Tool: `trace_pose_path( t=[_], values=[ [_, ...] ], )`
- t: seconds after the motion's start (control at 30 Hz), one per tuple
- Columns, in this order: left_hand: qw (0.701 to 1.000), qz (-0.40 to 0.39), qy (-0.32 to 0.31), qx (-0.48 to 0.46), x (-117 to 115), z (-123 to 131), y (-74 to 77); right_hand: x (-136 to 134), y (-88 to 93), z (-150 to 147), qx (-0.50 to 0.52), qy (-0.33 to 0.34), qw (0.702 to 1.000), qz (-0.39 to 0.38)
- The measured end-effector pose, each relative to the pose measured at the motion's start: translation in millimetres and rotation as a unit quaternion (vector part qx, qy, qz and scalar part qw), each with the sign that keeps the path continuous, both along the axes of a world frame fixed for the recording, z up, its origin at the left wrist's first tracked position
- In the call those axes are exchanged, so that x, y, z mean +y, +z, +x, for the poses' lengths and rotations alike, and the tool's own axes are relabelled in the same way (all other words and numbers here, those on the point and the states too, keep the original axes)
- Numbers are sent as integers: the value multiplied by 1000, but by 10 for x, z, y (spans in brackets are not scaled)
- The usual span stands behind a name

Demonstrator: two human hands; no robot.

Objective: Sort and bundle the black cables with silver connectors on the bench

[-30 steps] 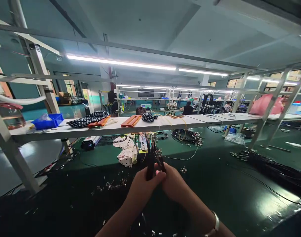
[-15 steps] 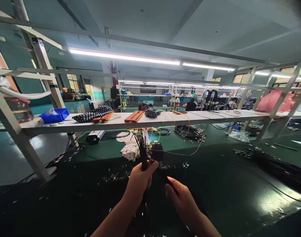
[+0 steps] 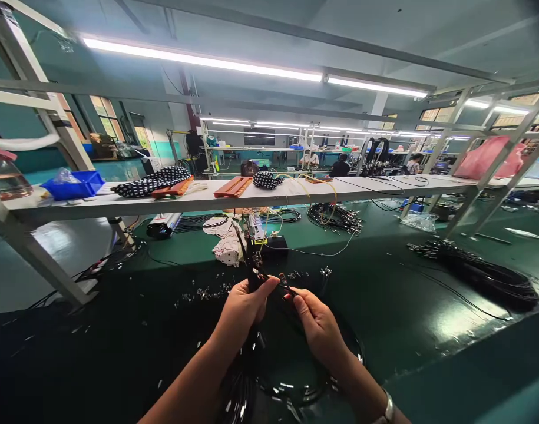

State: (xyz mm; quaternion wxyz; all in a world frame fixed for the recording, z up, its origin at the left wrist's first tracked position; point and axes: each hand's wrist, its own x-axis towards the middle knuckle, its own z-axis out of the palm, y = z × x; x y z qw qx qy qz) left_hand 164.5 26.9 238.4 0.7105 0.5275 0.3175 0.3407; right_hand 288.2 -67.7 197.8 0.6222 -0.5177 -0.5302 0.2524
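Note:
My left hand is wrapped round a bundle of black cables, whose ends with small metal connectors stick up above the thumb. Close by on the right, my right hand pinches a black cable near its end; a bit of red shows by the fingertips. Below the hands, coiled black cables hang or lie over the dark green bench; their exact support is hard to make out. Small loose metal connectors lie scattered on the bench just beyond my left hand.
A white shelf crosses above the bench, bearing a blue bin, orange trays and dotted cloth sleeves. Behind my hands sits a black box. Black cable coils lie at right, another cable bundle farther back. People sit beyond.
The view has tilted down and shifted slightly. My right hand has come up closer to my left, bringing the cable end near the bundle, which my left hand still grips.

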Motion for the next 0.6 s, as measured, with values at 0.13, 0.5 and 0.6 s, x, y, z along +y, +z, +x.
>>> trace_pose_path(
  t=[0.13,0.5,0.6],
  values=[
    [1000,8,7,-12,-6,12,6,10,-5,13,-13,26,999,-24],
    [997,32,-47,51,-76,9,-14,46,-3,25,283,53,954,-85],
    [997,24,-37,60,-149,36,11,58,109,81,119,20,991,-65]
  ],
)
